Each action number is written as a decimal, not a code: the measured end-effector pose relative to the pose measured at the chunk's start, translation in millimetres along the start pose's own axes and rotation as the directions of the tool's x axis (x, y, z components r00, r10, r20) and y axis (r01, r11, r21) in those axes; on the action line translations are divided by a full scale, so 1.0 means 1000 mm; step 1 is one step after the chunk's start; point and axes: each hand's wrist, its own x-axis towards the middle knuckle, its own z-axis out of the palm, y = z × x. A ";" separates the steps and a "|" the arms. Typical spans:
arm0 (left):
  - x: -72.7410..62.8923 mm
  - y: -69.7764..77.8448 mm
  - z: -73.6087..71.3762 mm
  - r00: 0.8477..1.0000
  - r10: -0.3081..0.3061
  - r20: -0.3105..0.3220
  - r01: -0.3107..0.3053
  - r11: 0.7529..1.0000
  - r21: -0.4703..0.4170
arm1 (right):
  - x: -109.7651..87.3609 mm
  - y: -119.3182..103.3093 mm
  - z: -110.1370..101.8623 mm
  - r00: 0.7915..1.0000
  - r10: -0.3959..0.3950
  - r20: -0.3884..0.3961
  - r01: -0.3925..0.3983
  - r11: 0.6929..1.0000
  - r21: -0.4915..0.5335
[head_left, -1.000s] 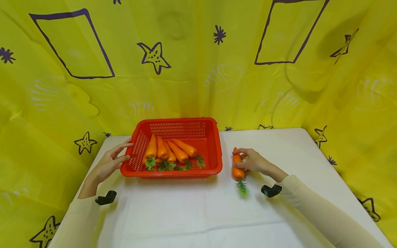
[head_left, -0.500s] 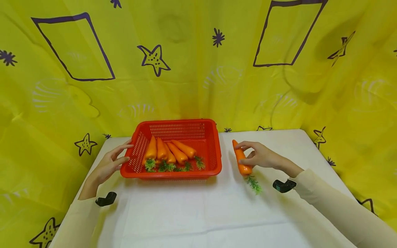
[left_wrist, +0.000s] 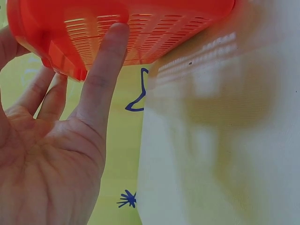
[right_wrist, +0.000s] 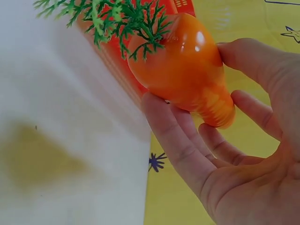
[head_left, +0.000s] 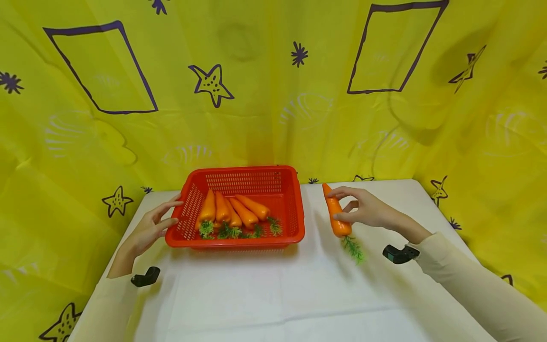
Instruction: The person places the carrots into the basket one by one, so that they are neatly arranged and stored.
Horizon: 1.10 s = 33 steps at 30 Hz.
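Note:
An orange carrot (head_left: 340, 219) with a green leafy top is pinched between the thumb and fingers of my right hand (head_left: 367, 207). It slants with its tip toward the back, right of the red basket (head_left: 235, 243). The right wrist view shows the thick end of the carrot (right_wrist: 180, 63) close up, held by the fingertips. My left hand (head_left: 149, 228) touches the basket's left side with extended fingers. In the left wrist view, one straight finger of the left hand (left_wrist: 56, 154) meets the slotted wall of the basket (left_wrist: 140, 33). Inside the basket lie several more carrots (head_left: 242, 212).
A white cloth-covered table (head_left: 265, 289) lies under everything. Yellow patterned curtain (head_left: 256, 114) hangs close behind the table and along both sides. A black wrist camera (head_left: 400, 254) sits on the right wrist, and another black camera (head_left: 146, 276) on the left.
My right hand has lifted the carrot off the table, moving it a little back and to the right and tilting it. The left hand stays at the basket's side.

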 end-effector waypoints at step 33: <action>-0.001 0.001 0.002 1.000 0.007 -0.004 -0.007 1.000 -0.026 | 0.161 -0.082 0.036 0.966 -0.025 0.256 0.042 0.997 -0.061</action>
